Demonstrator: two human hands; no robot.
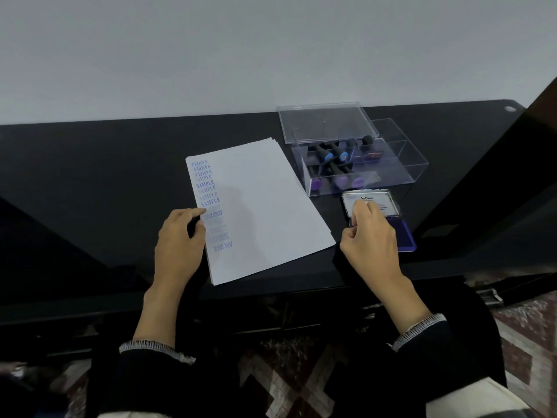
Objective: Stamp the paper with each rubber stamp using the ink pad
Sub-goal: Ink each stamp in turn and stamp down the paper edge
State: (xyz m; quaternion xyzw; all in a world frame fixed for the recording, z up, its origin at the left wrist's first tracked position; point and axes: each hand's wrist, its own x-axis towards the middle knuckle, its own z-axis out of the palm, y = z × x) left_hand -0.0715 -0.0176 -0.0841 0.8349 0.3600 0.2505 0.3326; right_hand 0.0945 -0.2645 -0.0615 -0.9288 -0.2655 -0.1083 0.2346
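Rubber stamps [334,164] with black handles and blue or purple bases lie in the compartments of a clear plastic box [404,173] at the back right of a black table [90,176]; a red-based stamp [373,155] sits in a further compartment, and the box's clear lid [325,122] rests behind it. Just in front of the box, an ink pad [405,236] lies open, its purple pad partly hidden and its raised lid [373,202] marked "Artline". To the left, a small stack of white paper [265,206] lies at an angle, blue impressions reading "SAMPLE" and "AIR MAIL" running down its left margin. The left hand [177,239] rests at the paper's left edge, fingers bent and fingertips touching the sheet, gripping nothing visible. The right hand [370,239] is over the ink pad, well apart from the stamps in the box, its fingers curled against the lid's inner face; whether it pinches anything cannot be told. Both forearms reach up from dark sleeves [144,372] with white stitched cuffs.
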